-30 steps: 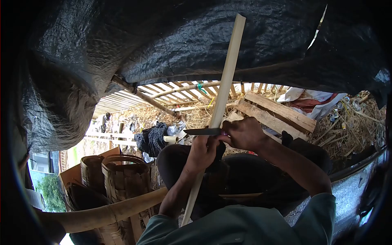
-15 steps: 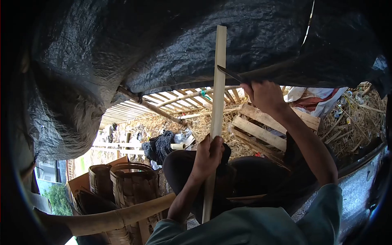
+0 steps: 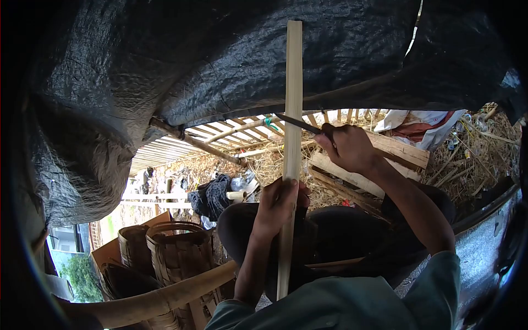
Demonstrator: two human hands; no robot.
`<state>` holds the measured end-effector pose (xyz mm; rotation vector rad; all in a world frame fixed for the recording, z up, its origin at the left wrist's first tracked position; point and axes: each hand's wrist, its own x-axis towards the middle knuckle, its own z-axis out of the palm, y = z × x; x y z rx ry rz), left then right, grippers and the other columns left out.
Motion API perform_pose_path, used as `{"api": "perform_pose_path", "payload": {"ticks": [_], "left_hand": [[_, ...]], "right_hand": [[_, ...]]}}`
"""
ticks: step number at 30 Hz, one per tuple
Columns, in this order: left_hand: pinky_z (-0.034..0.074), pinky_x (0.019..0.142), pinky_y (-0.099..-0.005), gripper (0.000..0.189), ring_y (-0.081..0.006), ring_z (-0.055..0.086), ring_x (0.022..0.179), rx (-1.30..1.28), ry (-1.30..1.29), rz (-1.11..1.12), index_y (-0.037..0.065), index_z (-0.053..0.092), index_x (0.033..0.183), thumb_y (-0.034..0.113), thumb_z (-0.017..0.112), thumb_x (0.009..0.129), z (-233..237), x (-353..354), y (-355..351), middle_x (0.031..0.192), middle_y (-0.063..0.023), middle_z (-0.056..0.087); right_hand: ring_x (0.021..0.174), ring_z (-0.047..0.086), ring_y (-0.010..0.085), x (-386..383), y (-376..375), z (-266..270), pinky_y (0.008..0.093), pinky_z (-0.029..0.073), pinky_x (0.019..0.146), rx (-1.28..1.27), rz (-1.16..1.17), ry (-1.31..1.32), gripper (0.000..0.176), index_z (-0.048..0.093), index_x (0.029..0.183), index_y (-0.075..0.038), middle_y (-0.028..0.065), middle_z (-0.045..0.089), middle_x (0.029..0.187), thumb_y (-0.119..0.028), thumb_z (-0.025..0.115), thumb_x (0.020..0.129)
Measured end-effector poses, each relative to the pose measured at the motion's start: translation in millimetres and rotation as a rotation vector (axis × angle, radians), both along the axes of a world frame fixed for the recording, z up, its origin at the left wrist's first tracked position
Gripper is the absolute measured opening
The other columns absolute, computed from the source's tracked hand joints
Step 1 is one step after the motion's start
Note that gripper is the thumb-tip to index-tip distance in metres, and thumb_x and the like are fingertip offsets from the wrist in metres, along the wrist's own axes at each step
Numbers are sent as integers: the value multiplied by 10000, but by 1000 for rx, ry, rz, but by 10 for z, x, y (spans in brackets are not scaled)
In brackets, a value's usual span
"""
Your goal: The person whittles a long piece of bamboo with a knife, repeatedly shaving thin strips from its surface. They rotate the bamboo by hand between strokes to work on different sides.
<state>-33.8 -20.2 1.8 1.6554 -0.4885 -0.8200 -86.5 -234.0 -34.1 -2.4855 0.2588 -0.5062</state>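
Observation:
A long pale bamboo strip (image 3: 293,82) stands nearly upright in front of me, its lower end reaching down by my lap. My left hand (image 3: 278,204) is closed around its lower half, with fingers on both sides. In my right hand (image 3: 352,147) is a knife (image 3: 301,124) with a narrow dark blade. The fist is wrapped round the handle, which is mostly hidden. The blade lies slantwise across the strip, above my left hand, its tip sticking out past the left edge.
Black plastic sheeting (image 3: 247,66) hangs overhead. Woven bamboo baskets (image 3: 179,247) and a thick bamboo pole (image 3: 165,294) are at lower left. Wooden slats (image 3: 352,176) lie on straw at right. Dark cloth (image 3: 212,195) and a slatted bamboo fence (image 3: 192,140) are beyond.
My right hand has brought the knife down along the strip, closer to my left hand. The strip's top end sits slightly higher in view, and my left hand still grips it.

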Motion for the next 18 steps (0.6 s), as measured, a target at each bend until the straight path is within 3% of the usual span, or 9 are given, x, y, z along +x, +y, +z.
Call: {"api": "perform_pose_path", "payload": {"ticks": [1,3,6,9,12,16,18], "left_hand": [[422,477,-264,341,-123,522,506,47,-10,-1,13,555,913,311,408,990,72,23,-5,636,-59,540],[410,465,-258,386,-120,507,489,87,11,27,12,559,897,337,376,998,111,43,-22,604,-56,524],[379,428,-246,421,-112,474,446,75,48,93,18,549,870,363,347,1003,104,19,-45,563,-50,500],[343,380,-235,426,-105,441,390,82,-7,74,27,530,817,363,347,1004,107,8,-47,519,-42,478],[316,328,-234,477,-113,427,334,110,-23,60,52,503,713,375,317,1011,97,-12,-75,450,-29,447],[297,320,-239,538,-127,377,313,41,313,35,92,464,675,450,236,1005,30,-7,-38,435,-31,400],[287,316,-243,569,-131,349,311,-40,452,-14,111,440,658,496,192,996,-24,18,-7,429,-28,365]], "right_hand": [[531,583,349,-12,73,-2,422,469,518,19,50,-6,322,613,863,-14,143,574,578,-311,509,932],[532,594,333,-41,227,-22,404,478,526,22,151,-200,321,616,857,-16,131,581,581,-323,537,911],[561,613,319,-129,382,48,401,492,551,75,258,-77,325,622,839,-22,130,595,604,-342,573,879],[542,632,303,-123,454,-41,408,505,526,22,254,-176,407,639,849,-74,122,611,583,-459,515,896],[533,632,294,-153,448,14,393,511,525,6,288,-133,422,659,824,-82,115,617,585,-472,514,889],[539,636,291,-154,454,50,383,516,533,11,316,-218,423,672,827,-89,101,628,599,-482,522,880],[547,633,263,-175,457,108,368,509,542,24,351,-123,383,650,796,-86,87,622,615,-454,562,855]]}}
